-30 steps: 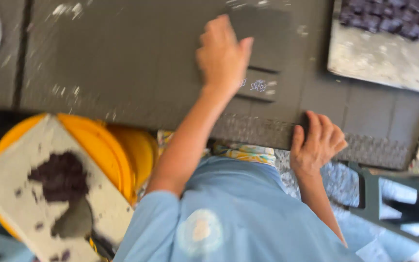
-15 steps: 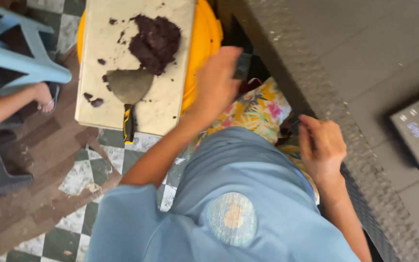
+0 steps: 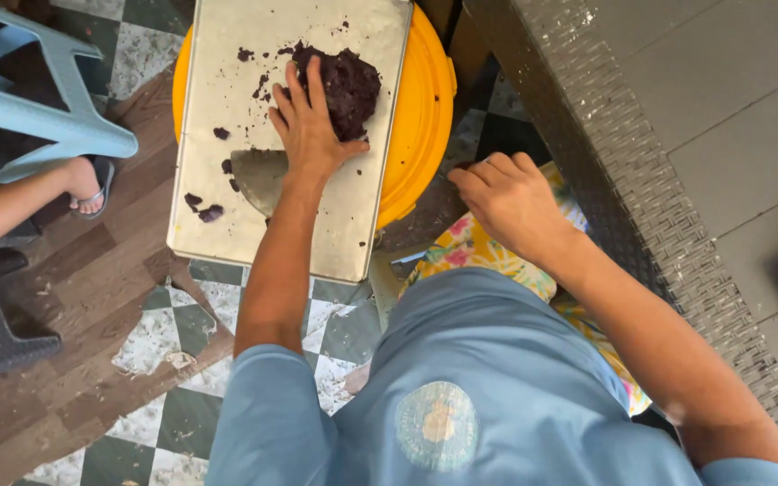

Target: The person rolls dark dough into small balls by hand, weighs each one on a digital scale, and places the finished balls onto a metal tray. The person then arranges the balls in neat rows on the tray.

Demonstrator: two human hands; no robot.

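Standing right behind this person, and the grey woven-top table (image 3: 677,180) takes up the whole side of the room away from the metal tray (image 3: 227,81), well apart from it. The tray is my landmark: it sits on top of a yellow tub (image 3: 420,117), and its near end hangs out past the tub's rim, which looks like a tipping hazard if anyone leans hard on that end. A pale blue plastic chair (image 3: 38,108) stands off the tray's far side from the table, with someone else's sandalled foot (image 3: 87,184) just under it.

On the tray, towards its far end, there's a dark purple-brown lump of dough (image 3: 348,85). The left hand (image 3: 303,126) lies flat against the lump, fingers spread and reaching over it, thumb out along its near edge. A flat scraper blade (image 3: 254,180) lies on the tray just beside that wrist, so a quick pull back could catch it. Small crumbs (image 3: 202,207) dot the tray's chair-side edge and could roll off.

The right hand (image 3: 511,202) hangs between tray and table over a floral cloth (image 3: 479,247), fingers loosely curled, holding nothing I can see.
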